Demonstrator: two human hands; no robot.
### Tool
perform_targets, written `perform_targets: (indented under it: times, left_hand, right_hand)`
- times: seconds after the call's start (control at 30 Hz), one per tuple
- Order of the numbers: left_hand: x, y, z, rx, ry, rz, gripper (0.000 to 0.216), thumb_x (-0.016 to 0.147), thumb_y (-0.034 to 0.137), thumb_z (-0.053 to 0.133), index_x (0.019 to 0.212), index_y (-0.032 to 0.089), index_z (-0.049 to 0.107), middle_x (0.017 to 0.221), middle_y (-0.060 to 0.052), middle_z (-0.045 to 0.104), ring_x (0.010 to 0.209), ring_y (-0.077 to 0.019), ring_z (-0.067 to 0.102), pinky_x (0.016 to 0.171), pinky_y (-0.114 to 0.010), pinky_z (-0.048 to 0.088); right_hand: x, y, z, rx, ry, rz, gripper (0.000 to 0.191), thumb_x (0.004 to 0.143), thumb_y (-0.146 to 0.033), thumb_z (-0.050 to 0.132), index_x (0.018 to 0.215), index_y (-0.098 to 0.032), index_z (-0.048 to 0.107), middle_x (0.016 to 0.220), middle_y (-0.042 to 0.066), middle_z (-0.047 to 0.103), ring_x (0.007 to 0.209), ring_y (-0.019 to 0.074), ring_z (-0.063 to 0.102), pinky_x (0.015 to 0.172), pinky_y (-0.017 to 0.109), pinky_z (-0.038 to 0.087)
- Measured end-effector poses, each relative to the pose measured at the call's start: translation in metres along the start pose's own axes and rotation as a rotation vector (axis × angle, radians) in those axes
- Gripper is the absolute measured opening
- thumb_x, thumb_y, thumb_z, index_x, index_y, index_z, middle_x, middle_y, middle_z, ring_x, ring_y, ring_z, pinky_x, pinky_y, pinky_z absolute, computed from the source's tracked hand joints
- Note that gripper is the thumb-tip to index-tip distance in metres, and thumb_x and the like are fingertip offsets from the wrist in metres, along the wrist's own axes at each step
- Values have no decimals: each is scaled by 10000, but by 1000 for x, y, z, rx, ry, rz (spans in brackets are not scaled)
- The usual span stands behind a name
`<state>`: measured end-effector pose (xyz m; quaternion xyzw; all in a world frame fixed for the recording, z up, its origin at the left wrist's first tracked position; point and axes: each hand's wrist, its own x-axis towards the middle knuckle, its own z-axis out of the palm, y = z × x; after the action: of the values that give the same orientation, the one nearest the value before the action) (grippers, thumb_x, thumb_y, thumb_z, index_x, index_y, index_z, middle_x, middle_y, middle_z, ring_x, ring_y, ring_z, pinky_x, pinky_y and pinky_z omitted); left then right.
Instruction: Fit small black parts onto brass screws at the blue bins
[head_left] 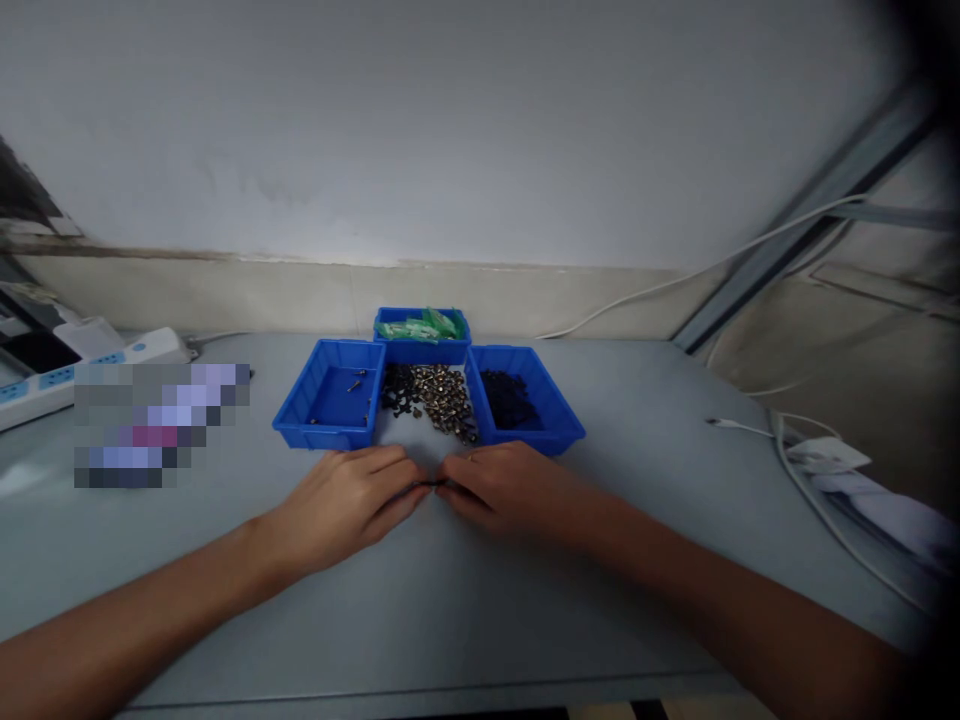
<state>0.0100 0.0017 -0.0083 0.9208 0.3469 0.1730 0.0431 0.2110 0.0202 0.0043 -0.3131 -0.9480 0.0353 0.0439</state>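
My left hand (364,495) and my right hand (506,485) meet over the table in front of the bins, fingertips pinched close together. Between them shows a small dark, thin piece (431,484), its kind too small to make out; both hands seem to grip it. Just beyond my fingers lies a pile of brass-coloured metal parts (444,398), with small black pieces (400,388) heaped to its left. A blue bin (302,405) at left contains a few brass-coloured parts. The right blue bin (559,410) holds many black pieces (508,398).
A third blue bin (420,352) with green plastic packets (427,325) stands at the back by the wall. On the left are a white power strip (150,350) and a blurred-out object (161,425). White cables (795,480) and a white adapter (832,455) lie at right.
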Motion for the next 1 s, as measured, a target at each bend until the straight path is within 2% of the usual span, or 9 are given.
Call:
perform_targets:
  times: [0.13,0.27,0.4,0.67,1.0]
  left_hand:
    - [-2,4,1,1,61,104,241,898,256,357,834,166,571,709,-9,535,637,-116,520,573,-239,419]
    - [-3,5,2,-14,56,160,216,891,238,367,866,170,571,715,-7,540,629,-112,518,583,-237,424]
    - [-2,2,3,27,65,80,238,887,259,374,783,158,563,677,-4,530,618,-117,514,566,-242,406]
    - [1,-3,4,63,-23,-22,230,875,252,376,743,154,537,674,0,538,620,-120,530,556,-245,394]
    - [1,0,6,4,-53,33,169,852,236,429,734,162,524,661,9,532,595,-119,504,538,-251,362]
  right_hand:
    - [0,-4,2,-3,-17,-37,150,814,-223,432,740,-153,543,654,17,600,550,124,535,492,242,313]
    - [1,-3,7,-4,-11,-81,129,801,-216,440,745,-158,540,656,16,599,558,126,534,492,244,315]
    - [1,-1,4,-14,-9,-24,155,818,-247,430,738,-164,534,660,11,598,554,122,530,488,237,309]
    - [-1,1,1,-6,21,58,131,816,-262,436,761,-172,513,682,8,596,593,124,538,532,237,328]
    - [-3,-5,1,94,15,-89,156,830,-302,411,824,-179,506,693,4,589,610,120,532,539,241,329]
